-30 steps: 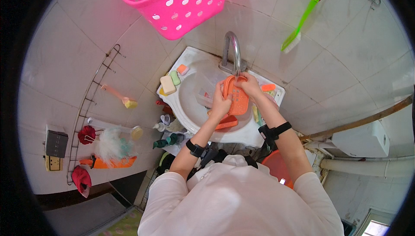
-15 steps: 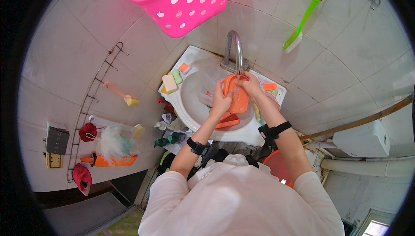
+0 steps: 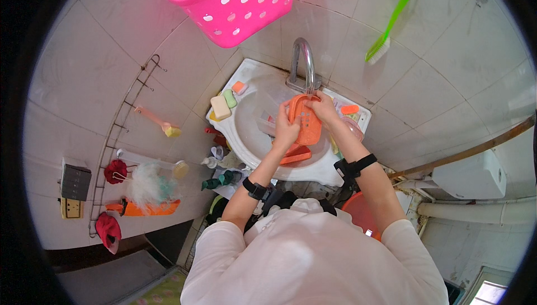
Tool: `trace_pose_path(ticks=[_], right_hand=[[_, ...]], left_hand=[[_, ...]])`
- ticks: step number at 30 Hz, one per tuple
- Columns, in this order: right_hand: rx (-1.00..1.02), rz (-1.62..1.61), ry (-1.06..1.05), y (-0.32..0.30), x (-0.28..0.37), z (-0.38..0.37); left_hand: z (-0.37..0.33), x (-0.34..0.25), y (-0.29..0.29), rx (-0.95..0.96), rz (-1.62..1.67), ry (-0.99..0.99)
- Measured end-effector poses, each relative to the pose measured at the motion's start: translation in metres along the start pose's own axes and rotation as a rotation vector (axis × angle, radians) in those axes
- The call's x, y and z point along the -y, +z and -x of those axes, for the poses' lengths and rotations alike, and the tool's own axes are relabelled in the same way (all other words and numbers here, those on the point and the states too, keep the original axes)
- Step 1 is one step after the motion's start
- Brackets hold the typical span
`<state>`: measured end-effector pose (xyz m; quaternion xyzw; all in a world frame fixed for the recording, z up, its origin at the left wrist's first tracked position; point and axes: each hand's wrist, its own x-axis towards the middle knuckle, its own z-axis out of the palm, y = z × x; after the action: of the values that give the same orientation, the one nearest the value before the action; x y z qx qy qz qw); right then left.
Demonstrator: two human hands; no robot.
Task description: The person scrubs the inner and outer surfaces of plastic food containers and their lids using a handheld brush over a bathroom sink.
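At centre frame, both hands hold an orange tray under the tap over a white sink: the left hand grips its left edge, the right hand its upper right. Another orange piece lies in the basin just below. A pink basket hangs at the top, and a green brush hangs upper right.

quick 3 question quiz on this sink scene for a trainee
1. True or false: both hands hold the orange tray under the tap.
2. What hangs on the wall above the sink? A) pink basket B) blue bucket C) mirror
3. Fill in: a second orange piece lies in the ____.

Key:
1. True: left hand and right hand each have a grip on it.
2. A, the pink basket.
3. sink
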<state>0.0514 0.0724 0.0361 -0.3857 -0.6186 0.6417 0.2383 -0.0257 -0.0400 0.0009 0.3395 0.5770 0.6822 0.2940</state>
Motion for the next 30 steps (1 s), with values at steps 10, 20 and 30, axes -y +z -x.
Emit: trace_pose_path(ticks=[10, 20, 30], right_hand=[[-0.144, 0.303, -0.215, -0.005, -0.012, -0.007], [-0.192, 0.384, -0.263, -0.010, -0.011, -0.001], [-0.236, 0.055, -0.080, -0.021, -0.027, -0.023]], left_hand=[[-0.006, 0.008, 0.010, -0.008, -0.086, 0.046], [-0.018, 0.011, 0.008, 0.011, -0.053, 0.018], [-0.034, -0.001, 0.020, -0.011, 0.208, -0.240]])
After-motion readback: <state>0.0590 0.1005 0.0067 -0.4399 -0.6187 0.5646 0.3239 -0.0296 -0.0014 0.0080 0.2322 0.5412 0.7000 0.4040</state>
